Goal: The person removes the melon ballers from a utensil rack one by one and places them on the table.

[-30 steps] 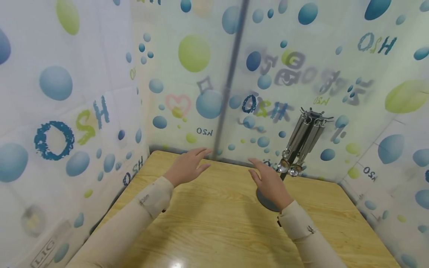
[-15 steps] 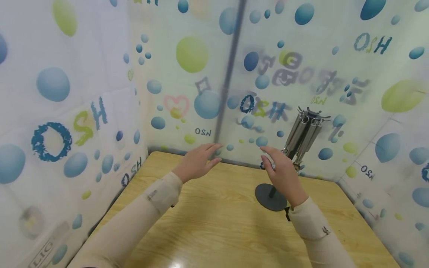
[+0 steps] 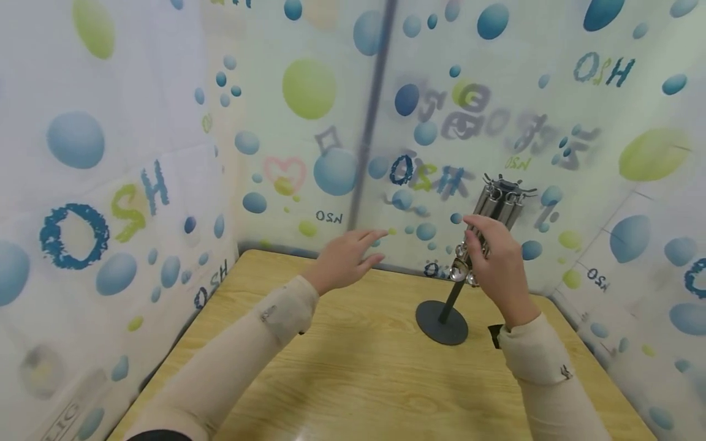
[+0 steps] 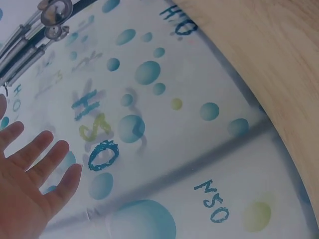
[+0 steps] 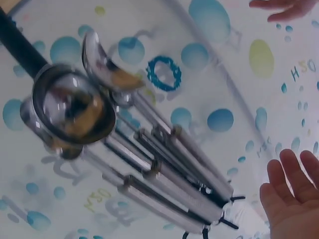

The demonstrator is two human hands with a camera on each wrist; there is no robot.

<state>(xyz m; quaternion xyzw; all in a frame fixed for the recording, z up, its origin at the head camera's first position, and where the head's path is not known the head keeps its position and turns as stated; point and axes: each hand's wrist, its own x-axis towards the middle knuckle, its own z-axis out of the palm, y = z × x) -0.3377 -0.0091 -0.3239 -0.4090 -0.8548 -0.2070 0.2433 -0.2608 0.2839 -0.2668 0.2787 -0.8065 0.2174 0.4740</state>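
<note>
A dark stand with a round base (image 3: 441, 323) stands on the wooden table. From the hooks at its top hang several shiny metal scoops (image 3: 499, 205) with round bowls and thick tubular handles; the bowls (image 5: 75, 104) point down toward the base. My right hand (image 3: 502, 266) is raised in front of the stand and overlaps the scoops in the head view, fingers a little bent and holding nothing. In the right wrist view its fingers (image 5: 284, 181) are apart from the handles. My left hand (image 3: 344, 260) hovers over the table left of the stand, fingers extended, palm bare (image 4: 20, 199).
The wooden table (image 3: 342, 367) is enclosed on its left, back and right by pale sheets (image 3: 309, 147) printed with bubbles and letters. The stand is near the table's back right part, close to the back sheet.
My right hand has moved right and up, from over the stand's base to in front of the hanging scoops. My left hand has drifted right. The head view has turned slightly right.
</note>
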